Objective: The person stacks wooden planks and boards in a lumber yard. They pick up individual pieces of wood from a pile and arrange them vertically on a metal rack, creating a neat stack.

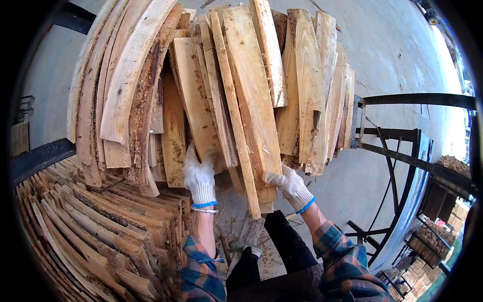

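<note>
Rough-sawn wooden boards lie side by side in a raised pile in front of me, their near ends toward my body. My left hand, in a white knit glove with a blue cuff, is closed round the near end of a pale board; some of its fingers are hidden by the wood. My right hand, gloved alike, grips the near right edge of a wide board, thumb on top and the other fingers out of sight beneath. A narrow strip of wood lies along the wide board's left side.
At lower left stands a large stack of bark-edged boards. Dark metal bars of a frame stick out at right, and a black beam crosses at left. Wood scraps and sawdust lie on the concrete floor and near my shoe.
</note>
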